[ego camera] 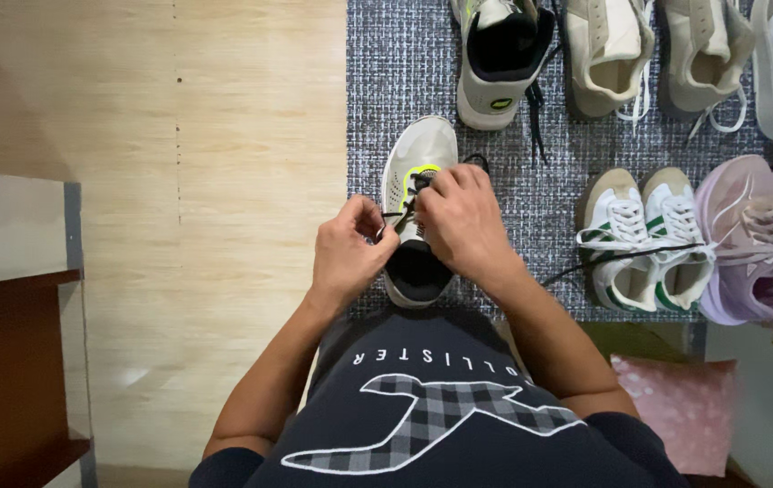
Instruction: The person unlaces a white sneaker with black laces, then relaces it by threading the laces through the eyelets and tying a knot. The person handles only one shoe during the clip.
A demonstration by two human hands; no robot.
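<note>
Right at the centre of the frame, a pale grey sneaker (418,172) with yellow-green trim sits on the grey woven mat (386,72). Both hands pinch its black lace (402,215): the left hand (350,253) closed on one strand, the right hand (463,221) curled over the tongue. Other shoes line the upper right.
</note>
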